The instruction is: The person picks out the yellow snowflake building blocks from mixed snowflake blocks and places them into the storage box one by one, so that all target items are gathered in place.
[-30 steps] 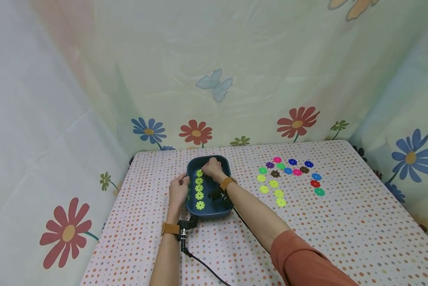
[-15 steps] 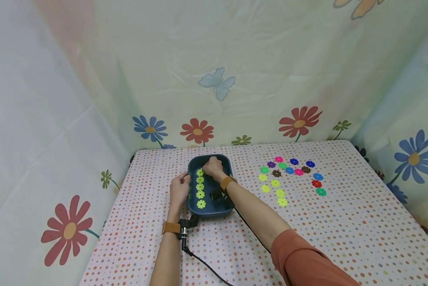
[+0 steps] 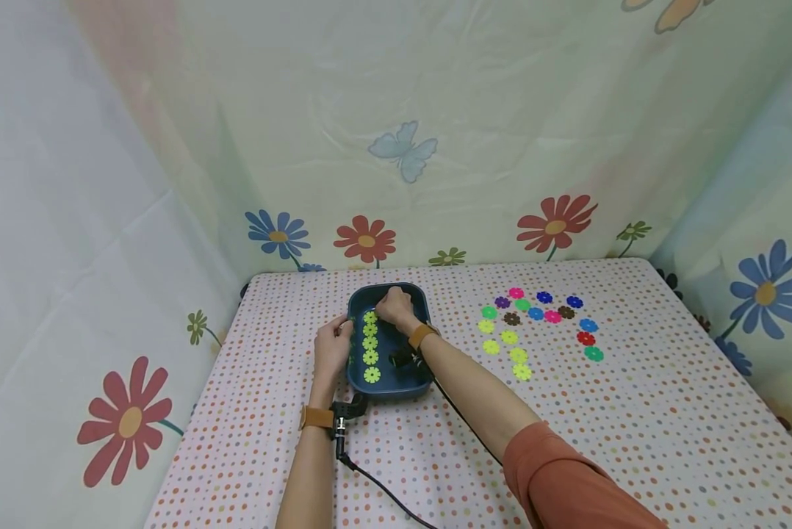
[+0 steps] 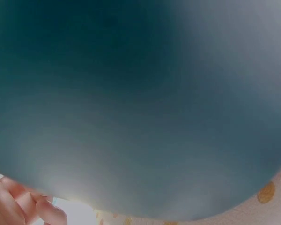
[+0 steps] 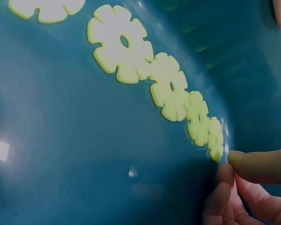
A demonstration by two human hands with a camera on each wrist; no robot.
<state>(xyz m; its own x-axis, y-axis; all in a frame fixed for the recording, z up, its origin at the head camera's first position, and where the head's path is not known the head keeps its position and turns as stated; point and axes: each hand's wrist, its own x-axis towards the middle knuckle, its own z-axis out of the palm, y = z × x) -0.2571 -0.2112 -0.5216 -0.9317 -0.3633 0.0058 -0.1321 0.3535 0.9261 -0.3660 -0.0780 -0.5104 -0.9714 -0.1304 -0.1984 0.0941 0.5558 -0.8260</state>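
A dark blue plastic tray point(image 3: 396, 395) stands on the table, with a row of yellow flower-shaped discs point(image 3: 370, 357) along its left side. My left hand point(image 3: 332, 345) holds the tray's left rim, thumb and fingers bent at the edge. Part of that hand point(image 4: 23, 204) shows beneath the tray's blurred wall point(image 4: 131, 117) in the left wrist view. Inside the tray, my right hand point(image 3: 396, 305) reaches to the far end of the row. In the right wrist view, its thumb point(image 5: 253, 164) and a fingertip pinch at the edge of the farthest disc point(image 5: 216, 139).
Right of the tray, loose flower discs lie scattered: several yellow ones point(image 3: 509, 337), plus pink, blue, green, brown, purple and a red disc point(image 3: 585, 339). A black cable point(image 3: 386, 497) runs from the left wrist across the dotted tablecloth point(image 3: 667, 411). A flowered curtain hangs behind.
Both hands keep nearly the same place at the tray. The whole head view has shifted slightly; the row of discs looks unchanged.
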